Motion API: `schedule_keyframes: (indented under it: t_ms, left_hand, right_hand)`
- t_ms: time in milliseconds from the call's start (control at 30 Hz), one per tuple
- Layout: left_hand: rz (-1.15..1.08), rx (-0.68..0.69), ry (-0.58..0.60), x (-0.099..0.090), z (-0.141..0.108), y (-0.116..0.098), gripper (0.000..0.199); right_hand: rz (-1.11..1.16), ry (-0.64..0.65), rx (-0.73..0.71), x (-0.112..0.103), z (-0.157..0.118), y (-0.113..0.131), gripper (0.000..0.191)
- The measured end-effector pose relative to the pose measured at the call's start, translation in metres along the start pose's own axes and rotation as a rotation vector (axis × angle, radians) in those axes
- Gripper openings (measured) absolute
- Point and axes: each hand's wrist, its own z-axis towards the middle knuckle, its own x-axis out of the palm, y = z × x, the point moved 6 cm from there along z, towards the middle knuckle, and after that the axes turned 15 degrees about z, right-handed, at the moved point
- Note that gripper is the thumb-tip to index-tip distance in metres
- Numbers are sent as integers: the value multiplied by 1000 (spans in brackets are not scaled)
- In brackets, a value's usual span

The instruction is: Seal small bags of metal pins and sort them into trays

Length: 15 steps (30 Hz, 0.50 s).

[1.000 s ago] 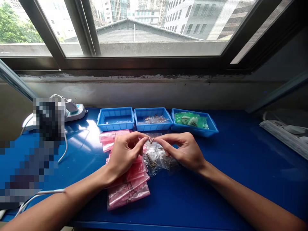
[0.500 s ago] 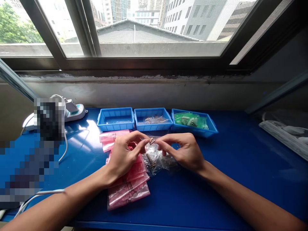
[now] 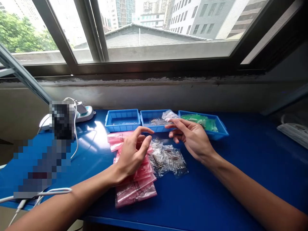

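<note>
My left hand (image 3: 134, 150) hovers over the pink plastic bags (image 3: 136, 189), its thumb and forefinger apart with nothing between them. My right hand (image 3: 193, 138) is in front of the middle blue bin (image 3: 154, 129), fingers stretched out and apart. Just beyond its fingertips, at that bin's right end, is a small clear plastic bag (image 3: 169, 115); whether it rests there or is in the air I cannot tell. Small metal pieces (image 3: 156, 122) in clear bags lie in the bin. Between my hands, a pile of clear bags with metal pins or screws (image 3: 166, 157) lies on the table.
The left blue bin (image 3: 122, 127) holds a few small clear items. In the right blue bin (image 3: 222, 130) are green bags (image 3: 204, 122) with pale pieces. A white power strip (image 3: 85, 115) and cables stand at the left on the blue table (image 3: 216, 199). A window (image 3: 168, 48) is behind.
My hands have parted from a shared pinch on a small clear bag holding metal pieces. My right hand moved forward and right. A clear bag now appears at the middle bin; the view shifted slightly.
</note>
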Motion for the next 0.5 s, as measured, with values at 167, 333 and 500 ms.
schedule_keyframes:
  t_ms: [167, 333, 500]
  left_hand:
    - [51, 19, 13, -2, -4, 1, 19]
    - [222, 169, 7, 5, 5, -21, 17]
    - [514, 486, 422, 12, -77, -25, 25]
  right_hand:
    - [-93, 75, 19, 4, -3, 1, 37]
    - [-420, 261, -138, 17, -18, 8, 26]
    - [-577, 339, -170, 19, -24, 4, 27]
